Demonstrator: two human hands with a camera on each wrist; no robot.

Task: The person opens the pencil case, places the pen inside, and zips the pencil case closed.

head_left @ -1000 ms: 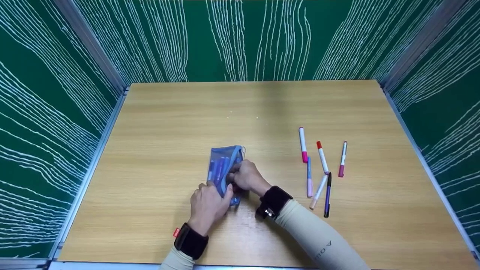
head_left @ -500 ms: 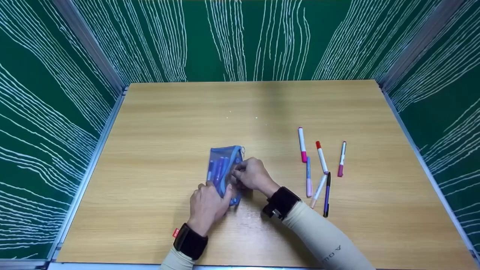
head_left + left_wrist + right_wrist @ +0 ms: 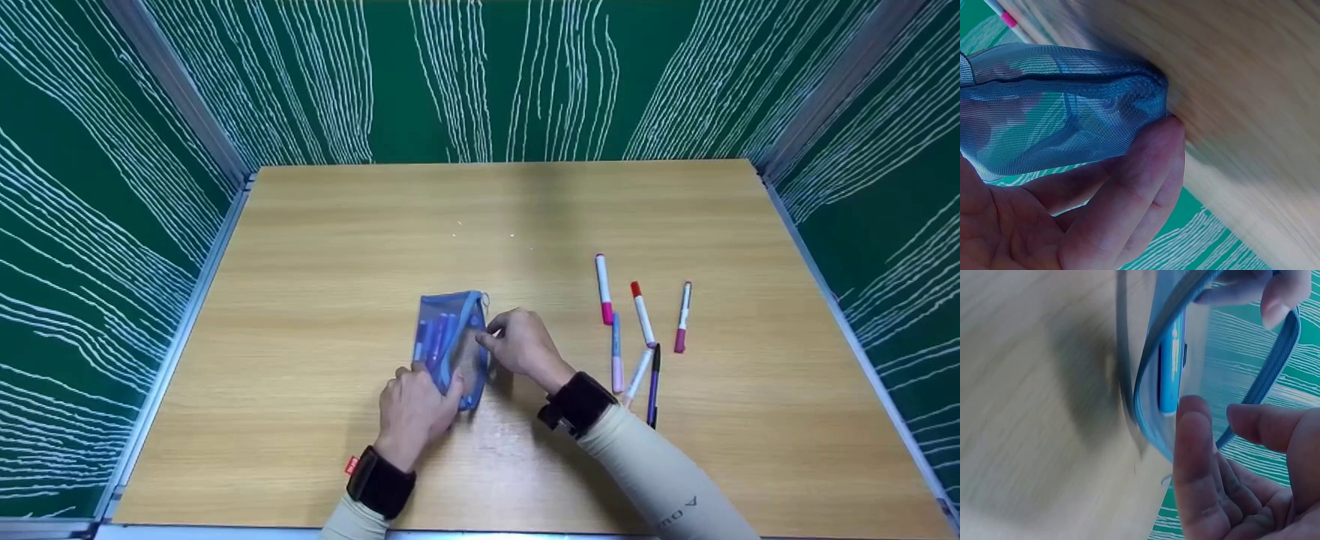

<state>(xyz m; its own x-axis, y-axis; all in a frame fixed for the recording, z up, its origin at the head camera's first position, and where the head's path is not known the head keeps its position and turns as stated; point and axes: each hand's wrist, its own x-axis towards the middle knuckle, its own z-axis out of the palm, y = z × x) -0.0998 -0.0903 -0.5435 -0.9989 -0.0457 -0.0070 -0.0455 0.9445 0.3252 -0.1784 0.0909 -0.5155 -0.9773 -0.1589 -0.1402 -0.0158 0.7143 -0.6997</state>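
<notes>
A blue mesh pencil pouch (image 3: 448, 346) lies on the wooden counter (image 3: 337, 247), a little left of centre and toward the near edge, its long axis running near to far. It is see-through netting with a thicker blue zip band along its right edge, and several blue and purple pens (image 3: 437, 337) show through the mesh inside.

The left hand (image 3: 412, 409) grips the near corner of the pouch, with fingers and thumb closed on the fabric; the left wrist view shows the mesh bunched over the fingertips (image 3: 1157, 146). The right hand (image 3: 525, 346) is at the pouch's right edge with its fingers curled; the right wrist view shows the opening (image 3: 1185, 354) spread and a blue pen (image 3: 1171, 365) inside. Whether those fingers actually pinch the rim I cannot tell.

The pouch looks light, soft and floppy, so it would likely sag and spill if lifted by one corner. The stiffer zip band, taken near both ends, seems the surest place to hold. The mesh could snag on pen clips.

Six loose markers (image 3: 643, 315) lie to the right, just beyond the right wrist.
</notes>
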